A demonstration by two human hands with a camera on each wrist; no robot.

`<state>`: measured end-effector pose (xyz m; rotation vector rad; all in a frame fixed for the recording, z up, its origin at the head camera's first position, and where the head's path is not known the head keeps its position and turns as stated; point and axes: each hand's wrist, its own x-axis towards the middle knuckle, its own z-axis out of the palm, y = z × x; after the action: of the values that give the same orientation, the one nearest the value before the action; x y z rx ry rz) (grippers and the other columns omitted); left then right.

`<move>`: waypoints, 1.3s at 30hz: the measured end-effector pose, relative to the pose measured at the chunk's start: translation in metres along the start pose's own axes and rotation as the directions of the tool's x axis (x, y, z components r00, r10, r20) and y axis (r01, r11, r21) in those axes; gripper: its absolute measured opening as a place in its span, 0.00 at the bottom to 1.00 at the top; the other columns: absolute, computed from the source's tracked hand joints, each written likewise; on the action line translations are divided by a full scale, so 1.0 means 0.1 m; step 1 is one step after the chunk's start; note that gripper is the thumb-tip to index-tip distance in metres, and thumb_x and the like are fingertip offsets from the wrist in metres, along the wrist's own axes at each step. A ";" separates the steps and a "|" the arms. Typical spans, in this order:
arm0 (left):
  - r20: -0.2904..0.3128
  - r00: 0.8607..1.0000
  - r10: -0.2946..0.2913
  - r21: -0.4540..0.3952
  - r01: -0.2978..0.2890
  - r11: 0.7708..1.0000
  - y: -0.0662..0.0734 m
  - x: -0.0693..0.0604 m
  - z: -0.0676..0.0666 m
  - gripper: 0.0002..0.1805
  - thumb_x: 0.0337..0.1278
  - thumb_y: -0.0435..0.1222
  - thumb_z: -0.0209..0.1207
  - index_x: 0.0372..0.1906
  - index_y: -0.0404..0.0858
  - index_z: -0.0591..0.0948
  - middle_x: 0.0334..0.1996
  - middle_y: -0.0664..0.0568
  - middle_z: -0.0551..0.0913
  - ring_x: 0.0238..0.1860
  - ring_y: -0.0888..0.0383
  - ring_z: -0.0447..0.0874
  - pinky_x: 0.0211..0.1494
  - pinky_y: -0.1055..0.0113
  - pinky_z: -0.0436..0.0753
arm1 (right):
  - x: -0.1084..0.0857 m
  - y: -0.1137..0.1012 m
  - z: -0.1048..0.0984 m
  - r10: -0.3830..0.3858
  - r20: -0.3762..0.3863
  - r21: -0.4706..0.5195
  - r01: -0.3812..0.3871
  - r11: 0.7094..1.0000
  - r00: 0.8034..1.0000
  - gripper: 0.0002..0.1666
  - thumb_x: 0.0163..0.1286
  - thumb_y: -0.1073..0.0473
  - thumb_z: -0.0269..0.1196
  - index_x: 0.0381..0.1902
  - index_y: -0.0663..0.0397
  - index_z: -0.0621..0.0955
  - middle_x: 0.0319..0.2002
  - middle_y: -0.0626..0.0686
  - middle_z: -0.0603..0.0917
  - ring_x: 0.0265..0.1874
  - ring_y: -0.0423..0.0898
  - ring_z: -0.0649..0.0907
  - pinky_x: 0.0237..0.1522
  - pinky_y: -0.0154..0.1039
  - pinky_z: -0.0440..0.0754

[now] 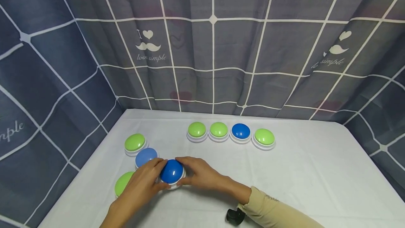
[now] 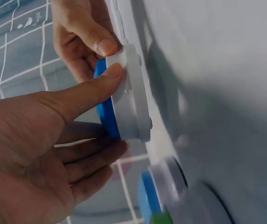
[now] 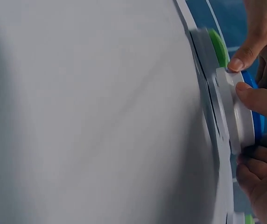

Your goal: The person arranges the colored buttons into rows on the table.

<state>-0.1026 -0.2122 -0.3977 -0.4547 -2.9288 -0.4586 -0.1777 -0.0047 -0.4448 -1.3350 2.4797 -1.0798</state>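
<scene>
A round push button with a blue dome and white base (image 1: 172, 171) is between my two hands near the table's left front in the head view. My left hand (image 1: 143, 182) grips its left side, thumb on the white base and fingers on the far side. From the right, my right hand (image 1: 204, 174) pinches the same base between thumb and fingers. In the left wrist view the button (image 2: 129, 95) shows small feet under its base and seems slightly above the cloth. Just left are another blue button (image 1: 146, 156) and a green button (image 1: 122, 183), partly hidden by my left hand.
Another green button (image 1: 135, 142) stands at the back left. Along the rear of the white-covered table (image 1: 303, 171) runs a row of several green buttons (image 1: 218, 129) with one blue button (image 1: 240, 131). Grey checked curtains (image 1: 234, 45) hang behind. A black object (image 1: 235, 216) is by my right sleeve.
</scene>
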 end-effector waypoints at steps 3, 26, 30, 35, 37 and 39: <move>-0.002 0.998 0.060 -0.009 -0.060 0.998 0.02 0.19 0.06 0.37 0.36 0.39 0.80 0.56 0.30 0.80 0.52 0.43 0.81 0.52 0.44 0.80 0.56 0.48 0.79 | -0.05 0.11 -0.08 0.044 -0.045 0.013 -0.043 0.999 0.998 0.43 0.61 0.52 0.73 0.70 0.58 0.70 0.66 0.52 0.75 0.66 0.46 0.73 0.66 0.43 0.69; 0.089 0.968 0.234 -0.163 -0.218 0.962 -0.04 1.04 0.33 0.38 0.43 0.36 0.77 0.62 0.29 0.76 0.55 0.41 0.79 0.56 0.44 0.79 0.60 0.48 0.77 | -0.10 0.54 -0.33 0.174 -0.239 0.062 -0.164 0.985 0.955 0.41 0.56 0.59 0.76 0.66 0.63 0.73 0.61 0.58 0.79 0.62 0.52 0.76 0.65 0.49 0.71; 0.100 0.968 0.230 -0.181 -0.210 0.961 -0.04 1.07 0.36 0.39 0.43 0.35 0.77 0.63 0.30 0.75 0.57 0.41 0.79 0.57 0.44 0.78 0.61 0.48 0.76 | -0.10 0.57 -0.33 0.180 -0.243 0.070 -0.167 0.983 0.953 0.41 0.57 0.59 0.76 0.66 0.64 0.73 0.62 0.59 0.78 0.62 0.53 0.76 0.65 0.50 0.70; 0.112 0.971 0.212 -0.183 -0.190 0.965 -0.04 1.08 0.37 0.39 0.43 0.35 0.77 0.63 0.29 0.75 0.56 0.41 0.79 0.57 0.44 0.78 0.61 0.48 0.76 | -0.10 0.59 -0.33 0.174 -0.251 0.074 -0.161 0.984 0.952 0.42 0.56 0.59 0.76 0.66 0.64 0.73 0.62 0.59 0.78 0.63 0.53 0.76 0.65 0.50 0.70; 0.115 0.972 0.204 -0.183 -0.181 0.966 -0.03 1.08 0.37 0.39 0.43 0.35 0.77 0.63 0.29 0.75 0.56 0.41 0.79 0.57 0.45 0.78 0.61 0.48 0.76 | -0.09 0.59 -0.32 0.177 -0.251 0.073 -0.164 0.984 0.952 0.42 0.56 0.59 0.76 0.66 0.64 0.73 0.62 0.59 0.78 0.63 0.53 0.76 0.65 0.50 0.70; 0.120 0.973 0.195 -0.186 -0.171 0.968 -0.03 1.07 0.37 0.39 0.43 0.35 0.78 0.63 0.29 0.75 0.55 0.41 0.79 0.56 0.45 0.78 0.61 0.49 0.76 | -0.09 0.59 -0.31 0.183 -0.248 0.076 -0.169 0.983 0.951 0.42 0.56 0.60 0.76 0.66 0.65 0.73 0.62 0.59 0.78 0.63 0.53 0.76 0.65 0.50 0.70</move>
<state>-0.2084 -0.1742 -0.4140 -0.8038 -2.9490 -0.6863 -0.2251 0.0396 -0.4617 -0.9910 2.6628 -1.3368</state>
